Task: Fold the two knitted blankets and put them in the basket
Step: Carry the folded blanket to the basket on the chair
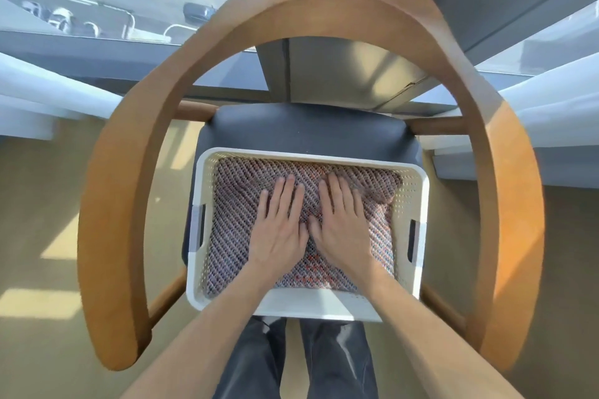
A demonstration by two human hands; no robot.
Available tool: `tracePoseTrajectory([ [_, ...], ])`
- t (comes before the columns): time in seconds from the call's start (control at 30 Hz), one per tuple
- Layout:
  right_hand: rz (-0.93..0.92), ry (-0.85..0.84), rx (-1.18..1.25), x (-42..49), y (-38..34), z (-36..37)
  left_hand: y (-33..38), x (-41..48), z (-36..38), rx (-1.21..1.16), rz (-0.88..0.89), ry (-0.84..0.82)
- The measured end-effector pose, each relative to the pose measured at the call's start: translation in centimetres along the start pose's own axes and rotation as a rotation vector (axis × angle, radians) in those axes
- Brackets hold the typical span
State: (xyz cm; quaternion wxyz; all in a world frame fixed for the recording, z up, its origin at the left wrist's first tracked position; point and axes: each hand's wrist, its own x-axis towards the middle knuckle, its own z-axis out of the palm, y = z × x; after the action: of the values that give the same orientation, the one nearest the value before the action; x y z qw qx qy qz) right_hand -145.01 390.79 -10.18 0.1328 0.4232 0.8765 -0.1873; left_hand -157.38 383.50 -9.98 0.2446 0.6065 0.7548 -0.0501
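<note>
As fingers (287,194) lie flat, blanket (233,230) rests in basket (308,303)

Straight and a little spread, the fingers of the left hand (280,233) and right hand (343,230) press on top of the folded blanket. It fills the white basket on the grey chair seat (301,129).

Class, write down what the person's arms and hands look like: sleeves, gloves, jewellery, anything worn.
The left hand and right hand are bare: no gloves or rings show. The left arm and right arm carry no sleeve, watch or bracelet as far as the picture's edge.
</note>
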Motion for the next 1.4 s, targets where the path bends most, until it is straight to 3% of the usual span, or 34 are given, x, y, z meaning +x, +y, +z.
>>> tracePoseTrajectory([
  [0.07, -0.015, -0.123, -0.027, 1.4, 0.8, 1.0, -0.3, 1.6, 0.5, 0.049, -0.047, -0.123],
  [0.13, -0.009, -0.117, -0.013, 1.7, 1.0, 1.5, -0.5, 2.3, 0.6, 0.069, -0.052, -0.143],
  [0.3, 0.131, 0.193, 0.056, -1.5, 1.7, 1.0, -1.7, -0.9, 0.0, -0.03, -0.125, 0.092],
  [0.4, 0.244, 0.114, 0.011, -2.6, 2.8, 1.6, -4.4, -2.9, 1.2, 0.005, -0.188, 0.052],
  [0.67, 0.179, 0.018, 0.019, -1.7, 4.7, 5.2, -6.3, -1.5, 4.2, 0.067, -0.127, -0.002],
  [0.9, 0.213, -0.066, 0.143, -3.5, 2.8, -1.2, -3.1, -2.7, -2.1, -0.083, -0.259, -0.162],
  [1.03, 0.364, -0.195, 0.477, -7.2, 1.8, -6.3, -0.5, -4.9, -7.2, -0.334, -0.348, -0.34],
  [1.27, 0.579, -0.171, 0.685, -13.8, 1.6, -13.6, 2.3, -10.1, -13.8, -0.515, -0.411, -0.308],
  [1.4, 0.626, -0.169, 0.756, -17.7, 1.7, -16.0, 3.7, -11.9, -16.1, -0.508, -0.328, -0.285],
])
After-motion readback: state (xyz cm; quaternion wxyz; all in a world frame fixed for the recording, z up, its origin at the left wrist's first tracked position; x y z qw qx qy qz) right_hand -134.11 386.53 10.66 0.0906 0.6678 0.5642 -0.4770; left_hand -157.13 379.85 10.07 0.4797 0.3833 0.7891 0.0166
